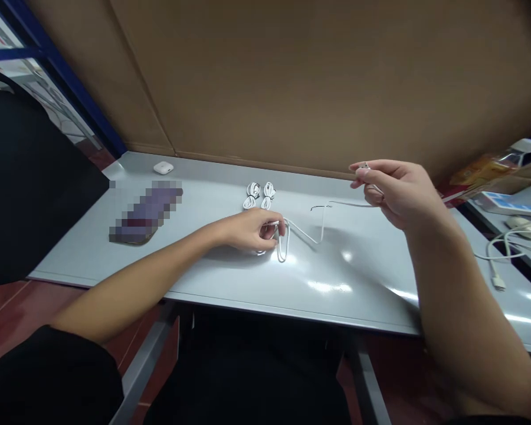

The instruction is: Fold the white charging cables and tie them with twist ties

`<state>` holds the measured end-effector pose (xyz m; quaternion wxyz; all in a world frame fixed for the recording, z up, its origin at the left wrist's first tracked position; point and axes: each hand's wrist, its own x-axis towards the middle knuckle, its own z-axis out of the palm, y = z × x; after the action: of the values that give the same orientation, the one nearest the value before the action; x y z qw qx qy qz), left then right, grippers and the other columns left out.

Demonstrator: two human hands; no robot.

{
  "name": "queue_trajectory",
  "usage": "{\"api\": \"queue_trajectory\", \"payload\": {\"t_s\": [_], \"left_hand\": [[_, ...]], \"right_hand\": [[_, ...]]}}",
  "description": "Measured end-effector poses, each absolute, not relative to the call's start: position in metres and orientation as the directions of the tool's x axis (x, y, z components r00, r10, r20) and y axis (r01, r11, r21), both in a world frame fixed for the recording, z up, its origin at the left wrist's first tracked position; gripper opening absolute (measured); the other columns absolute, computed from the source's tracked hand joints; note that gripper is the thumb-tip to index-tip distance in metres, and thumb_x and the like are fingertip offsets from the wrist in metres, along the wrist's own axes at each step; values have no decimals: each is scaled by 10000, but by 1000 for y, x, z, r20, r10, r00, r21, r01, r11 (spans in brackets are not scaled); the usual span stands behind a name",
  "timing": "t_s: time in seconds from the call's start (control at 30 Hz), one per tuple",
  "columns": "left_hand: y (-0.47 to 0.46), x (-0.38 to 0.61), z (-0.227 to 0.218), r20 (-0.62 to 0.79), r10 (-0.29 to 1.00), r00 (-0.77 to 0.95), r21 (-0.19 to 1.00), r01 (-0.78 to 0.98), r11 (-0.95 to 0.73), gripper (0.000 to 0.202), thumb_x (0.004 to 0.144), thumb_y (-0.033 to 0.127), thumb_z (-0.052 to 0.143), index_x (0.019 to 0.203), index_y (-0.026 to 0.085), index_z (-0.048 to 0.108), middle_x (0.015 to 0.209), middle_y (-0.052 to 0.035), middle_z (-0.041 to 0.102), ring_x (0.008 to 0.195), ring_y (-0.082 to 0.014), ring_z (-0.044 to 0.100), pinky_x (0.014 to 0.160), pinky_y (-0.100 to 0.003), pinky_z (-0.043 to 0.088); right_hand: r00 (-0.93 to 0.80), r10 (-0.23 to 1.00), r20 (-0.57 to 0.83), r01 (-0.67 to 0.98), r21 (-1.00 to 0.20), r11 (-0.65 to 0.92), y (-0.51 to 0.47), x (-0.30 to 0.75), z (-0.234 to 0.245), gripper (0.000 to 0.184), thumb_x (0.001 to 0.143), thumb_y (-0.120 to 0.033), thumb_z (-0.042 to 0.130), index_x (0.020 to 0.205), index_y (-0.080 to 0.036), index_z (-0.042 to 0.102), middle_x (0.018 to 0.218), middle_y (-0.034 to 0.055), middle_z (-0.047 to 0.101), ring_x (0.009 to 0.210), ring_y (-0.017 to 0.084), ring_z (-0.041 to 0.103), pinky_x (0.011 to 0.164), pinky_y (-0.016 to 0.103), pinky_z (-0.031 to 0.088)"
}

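Over the middle of the table, my left hand [254,229] is closed around loose loops of a white cable [287,243]. From there the cable runs right in a bent line across the tabletop and up to my right hand [400,188]. That hand is raised above the table and pinches the cable's plug end [363,167] between thumb and fingers. Just beyond my left hand lie two coiled white cables [251,196], [268,196], each bound with a dark tie. A loose black twist tie [321,207] lies between my hands.
A white earbud case [163,167] and a pixelated purple item [146,213] lie on the table [230,283] at left. Behind stands a brown cardboard panel [265,77]. Another white cable [498,280] and packaged items [491,171] are at right. A black chair back [30,183] is at left.
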<state>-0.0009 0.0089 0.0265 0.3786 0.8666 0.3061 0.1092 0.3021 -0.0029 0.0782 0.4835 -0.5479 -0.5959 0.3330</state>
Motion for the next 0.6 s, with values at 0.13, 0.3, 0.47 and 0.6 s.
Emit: {"api": "queue_trajectory", "payload": {"t_s": [0.13,0.3,0.47,0.6], "left_hand": [[11,0,29,-85,670,738,858,396,-327,436,881,239,563,1294,183,691,724,16,514,628,-133,478,587,-262,368],[12,4,27,-48,651,758,944,248,-219,372,987,410,568,1208,159,730,713,-2,570,630,-129,508,594,-263,393],[16,8,15,3,720,694,957,207,-203,368,913,506,707,984,155,793,778,-25,653,638,-99,511,556,-230,350],[21,9,4,-57,763,644,972,211,-106,348,859,483,773,938,145,801,729,-27,674,592,-95,532,539,-226,406]], "right_hand": [[-185,983,14,292,-954,69,-5,289,73,110,782,-307,785,758,-204,757,1064,84,693,546,75,353,518,309,368],[-509,847,-154,285,-959,-4,-13,259,59,212,832,-376,773,969,-214,778,1095,78,711,746,141,562,698,332,477],[-532,812,-240,157,-970,-183,-12,249,41,334,790,-341,847,1059,-209,700,916,53,729,832,179,660,732,321,526],[-537,798,-274,89,-959,-269,-8,247,26,253,775,-312,860,940,-221,692,872,17,714,787,166,678,756,335,562]]}}
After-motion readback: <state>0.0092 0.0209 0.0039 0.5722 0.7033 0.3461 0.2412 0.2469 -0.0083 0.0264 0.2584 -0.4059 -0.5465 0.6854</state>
